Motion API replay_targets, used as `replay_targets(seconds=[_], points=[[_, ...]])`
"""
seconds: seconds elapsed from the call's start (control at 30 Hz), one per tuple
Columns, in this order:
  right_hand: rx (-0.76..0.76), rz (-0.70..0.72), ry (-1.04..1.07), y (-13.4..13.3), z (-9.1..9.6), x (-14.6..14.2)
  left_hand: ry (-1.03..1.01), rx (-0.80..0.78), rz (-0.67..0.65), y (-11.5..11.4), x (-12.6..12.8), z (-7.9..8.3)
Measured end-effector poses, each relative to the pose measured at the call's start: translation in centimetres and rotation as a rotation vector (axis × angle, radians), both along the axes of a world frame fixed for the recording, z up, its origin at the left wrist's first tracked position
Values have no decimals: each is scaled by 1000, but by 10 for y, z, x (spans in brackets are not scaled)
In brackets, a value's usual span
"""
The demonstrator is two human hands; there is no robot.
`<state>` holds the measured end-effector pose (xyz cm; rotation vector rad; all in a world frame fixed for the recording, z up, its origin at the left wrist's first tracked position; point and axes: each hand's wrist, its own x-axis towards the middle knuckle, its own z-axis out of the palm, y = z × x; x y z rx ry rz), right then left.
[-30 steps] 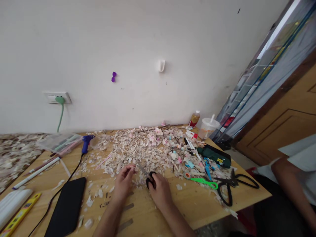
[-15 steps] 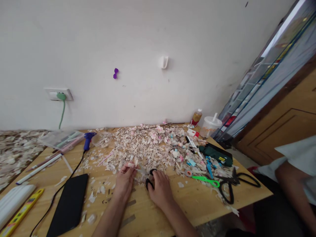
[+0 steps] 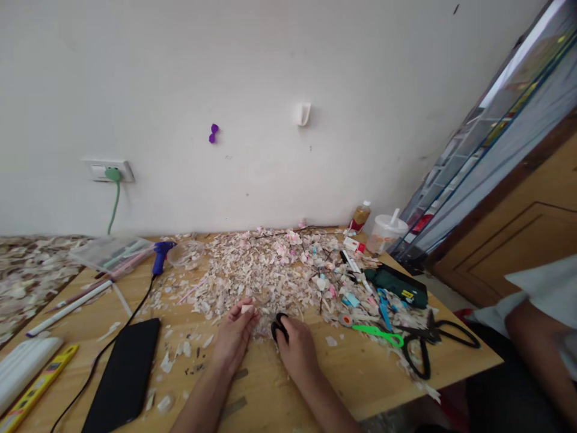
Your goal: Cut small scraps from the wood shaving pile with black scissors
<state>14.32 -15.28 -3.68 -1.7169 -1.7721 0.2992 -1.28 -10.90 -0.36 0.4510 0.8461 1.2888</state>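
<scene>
My left hand pinches a small pale piece, pinkish white and thin like a petal or paper scrap, between thumb and fingers. Just to its right, my right hand is closed around the black handles of a pair of scissors. The two handle loops lie close together; the blades are hard to make out against the scraps. A wide heap of pale shavings spreads beyond both hands, some of it under the fingertips.
Left lie a black phone, a blue glue gun with its cord, and a yellow utility knife. Right are large black scissors, a green-handled tool, a dark green pouch, a cup and a bottle. A person's arm is at far right.
The scissor loops have come together as my right hand closed. My left hand has turned a little, and the pale piece now sits upright at its fingertips.
</scene>
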Motion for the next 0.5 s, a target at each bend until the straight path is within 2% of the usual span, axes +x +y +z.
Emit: replay_targets(seconds=[0.23, 0.5], points=[[103, 8, -33, -3, 6, -5, 38, 31, 28, 1, -2, 0], [63, 48, -5, -4, 12, -5, 198, 72, 59, 4, 0, -6]])
